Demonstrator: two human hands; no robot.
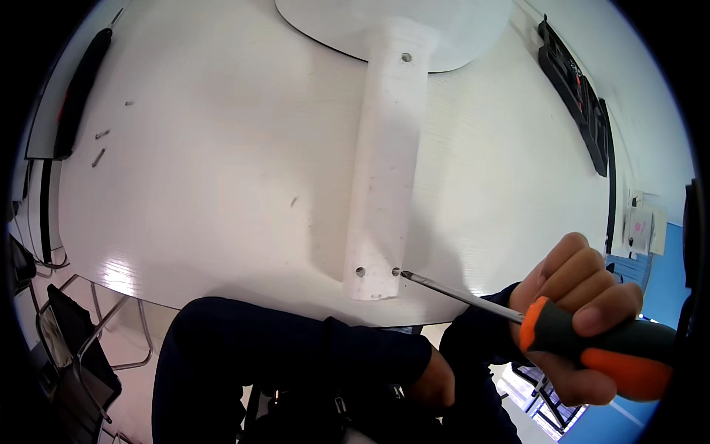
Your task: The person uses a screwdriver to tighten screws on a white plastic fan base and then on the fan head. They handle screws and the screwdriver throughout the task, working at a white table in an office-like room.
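Observation:
My right hand (584, 303) is closed around the orange and dark green handle of a screwdriver (466, 298). Its metal tip reaches the right one of two holes at the near end of a long white bar (384, 163); whether it touches a screw inside, I cannot make out. At the far end the bar meets a rounded white piece (473, 29), where another hole shows. My left hand (435, 381) rests low over my lap, below the table edge, its fingers hidden from view.
Small screws (102, 134) lie on the white table (222, 200) at the left. A long black-handled tool (81, 92) lies along the far left edge, and an opened black case (573, 92) along the right. A folding chair (81, 348) stands at the lower left.

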